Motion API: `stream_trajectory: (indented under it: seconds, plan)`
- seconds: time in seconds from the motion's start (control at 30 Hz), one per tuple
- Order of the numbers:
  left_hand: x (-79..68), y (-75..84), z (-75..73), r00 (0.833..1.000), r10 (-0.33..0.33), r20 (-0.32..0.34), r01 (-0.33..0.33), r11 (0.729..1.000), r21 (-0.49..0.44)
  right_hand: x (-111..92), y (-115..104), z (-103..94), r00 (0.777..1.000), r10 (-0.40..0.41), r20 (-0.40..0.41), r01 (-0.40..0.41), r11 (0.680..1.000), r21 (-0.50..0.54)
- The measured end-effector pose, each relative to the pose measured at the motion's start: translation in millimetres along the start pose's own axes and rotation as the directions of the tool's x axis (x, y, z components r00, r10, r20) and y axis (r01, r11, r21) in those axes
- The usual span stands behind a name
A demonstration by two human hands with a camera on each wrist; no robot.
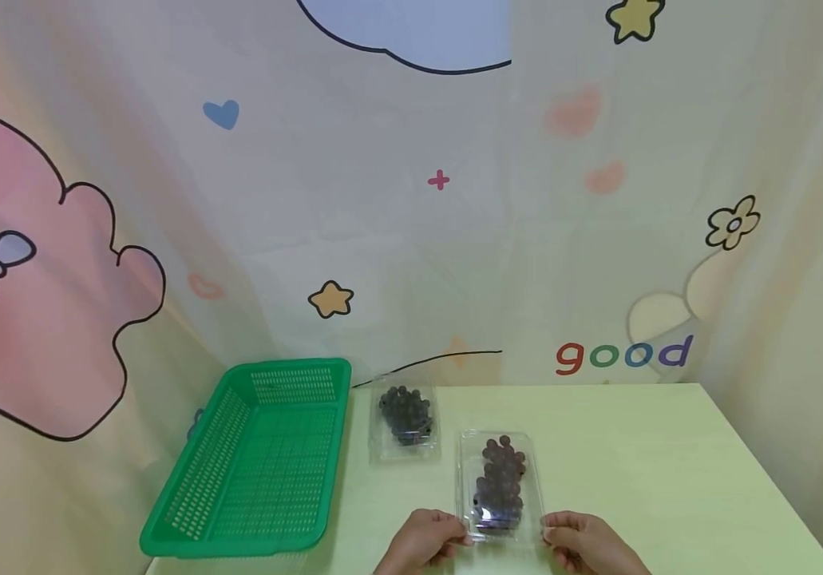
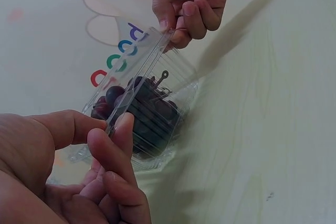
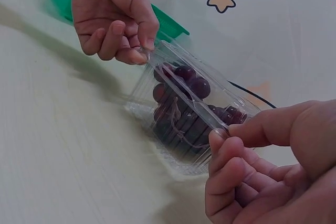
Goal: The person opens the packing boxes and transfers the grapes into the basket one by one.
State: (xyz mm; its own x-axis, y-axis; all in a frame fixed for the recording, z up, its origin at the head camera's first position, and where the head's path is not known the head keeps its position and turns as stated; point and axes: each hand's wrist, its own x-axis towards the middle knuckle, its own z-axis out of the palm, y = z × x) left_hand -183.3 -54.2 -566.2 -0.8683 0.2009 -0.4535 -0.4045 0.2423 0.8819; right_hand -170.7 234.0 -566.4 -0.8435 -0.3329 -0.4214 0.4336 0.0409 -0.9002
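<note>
A pale table (image 1: 641, 447) stands before a pastel curtain (image 1: 382, 216) printed with stars (image 1: 330, 300)

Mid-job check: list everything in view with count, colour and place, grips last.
Slotted plastic basket: 1, green, left side of the table
Front fruit box: 1, clear plastic, between the grips
Front grapes: one bunch, dark purple, inside the front fruit box
Rear fruit box: 1, clear plastic, between basket and front fruit box, farther back
Rear grapes: one cluster, dark purple, inside the rear fruit box
Table: 1, pale yellow-green, under basket and boxes
Printed cloth backdrop: pale with multicoloured prints, behind the table
Left grip: 1, bare, pinching the front box's near left corner
Right grip: 1, bare, pinching its near right corner
</note>
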Motion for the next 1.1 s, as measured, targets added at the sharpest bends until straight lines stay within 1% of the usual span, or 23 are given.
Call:
stream_trajectory:
  seconds: [0.1, 0.27, 0.57, 0.8, 0.93, 1.0, 1.1]
  plan:
    - [-1.6, -1.8, -0.3, 1.000, 0.010, 0.023, -0.010, 1.000, 0.005, -4, 1, 1.7, 1.000, 0.003, 0.000, -0.003, 1.000, 0.007]
    - [-3.4, -4.5, 0.5, 1.000, 0.006, 0.022, -0.006, 1.000, 0.008, -6, 4, 1.5, 1.000, 0.015, 0.012, -0.015, 1.000, 0.013]
    - [-11.3, -8.2, 3.4, 1.000, 0.010, 0.022, -0.011, 1.000, 0.008, -11, 7, 0.8, 0.999, 0.024, 0.032, -0.023, 0.999, -0.040]
    - [-13.0, -9.1, 4.4, 0.999, -0.036, 0.030, 0.035, 0.998, 0.057, -15, 7, 0.2, 0.999, 0.042, 0.024, -0.040, 0.996, -0.084]
    - [-13.8, -9.2, 4.9, 0.998, -0.054, 0.034, 0.052, 0.997, 0.064, -16, 9, -0.6, 0.999, 0.041, 0.031, -0.037, 0.994, -0.098]
    - [-14.9, -9.1, 4.9, 0.998, -0.059, 0.039, 0.056, 0.996, 0.065, -17, 9, -1.2, 0.998, 0.038, 0.040, -0.034, 0.994, -0.102]
    - [-17.6, -9.1, 4.7, 0.998, -0.046, 0.052, 0.042, 0.996, 0.076, -18, 11, -2.2, 0.998, 0.029, 0.061, -0.022, 0.994, -0.106]
